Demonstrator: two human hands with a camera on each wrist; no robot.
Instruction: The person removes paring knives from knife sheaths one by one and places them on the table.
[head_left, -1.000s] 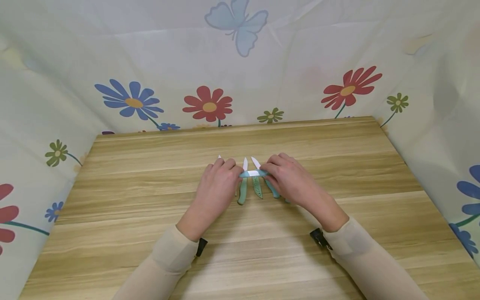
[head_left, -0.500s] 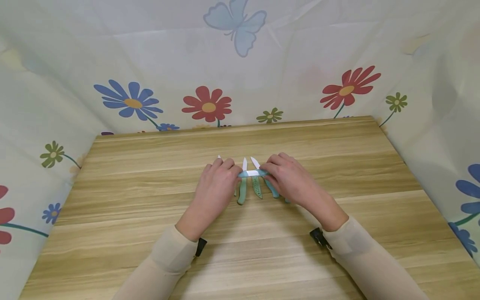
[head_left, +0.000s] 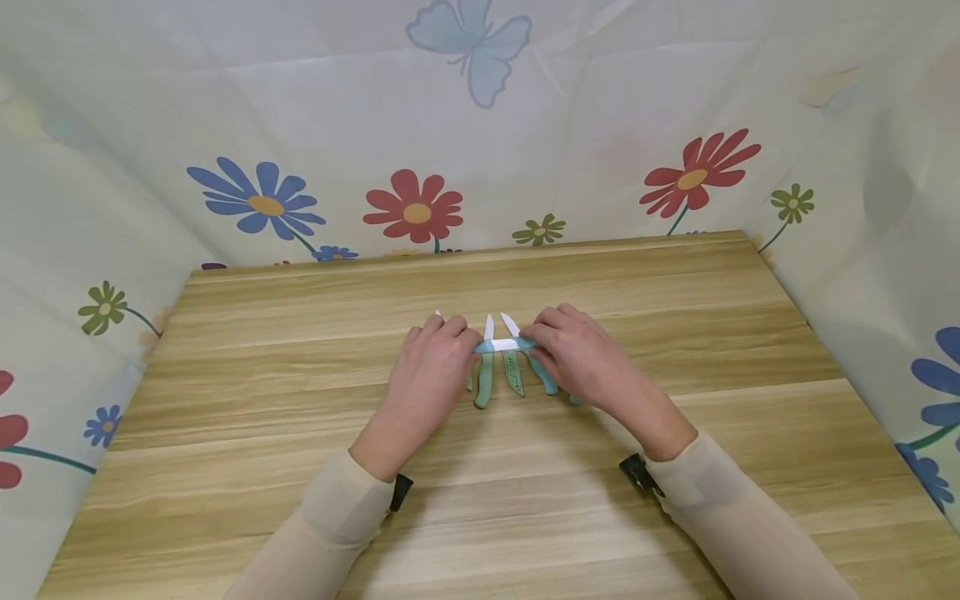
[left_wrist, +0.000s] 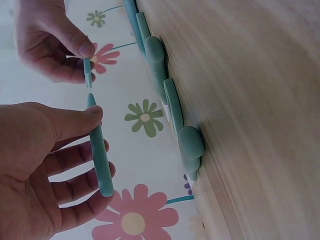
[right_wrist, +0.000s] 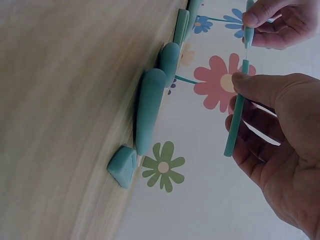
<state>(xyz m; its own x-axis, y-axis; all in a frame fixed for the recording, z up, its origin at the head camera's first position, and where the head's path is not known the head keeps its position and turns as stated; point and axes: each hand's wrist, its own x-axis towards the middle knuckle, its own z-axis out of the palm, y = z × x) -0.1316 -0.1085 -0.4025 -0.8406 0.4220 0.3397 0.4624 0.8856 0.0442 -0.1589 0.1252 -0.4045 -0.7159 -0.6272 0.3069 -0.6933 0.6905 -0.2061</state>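
Between both hands a small teal paring knife is held level, low over the table. My left hand (head_left: 431, 362) pinches its rounded handle (left_wrist: 101, 160) with thumb and fingertips. My right hand (head_left: 585, 354) pinches a slim, straight teal sheath (right_wrist: 237, 110). A stretch of pale blade (head_left: 505, 344) shows between handle and sheath. Below lie a green-handled knife (head_left: 484, 383), a patterned green sheath (head_left: 513, 375) and a blue-handled knife (head_left: 545, 377), blades pointing away. A blade tip (head_left: 438, 313) shows past the left hand, the rest hidden. A blue end (head_left: 575, 399) shows beneath the right hand.
The wood-grain table (head_left: 480, 517) runs back to a pale wall sheet (head_left: 585, 125) printed with flowers and a butterfly. Similar sheets stand at its left and right sides. A black strap piece (head_left: 640, 477) sits at the right wrist.
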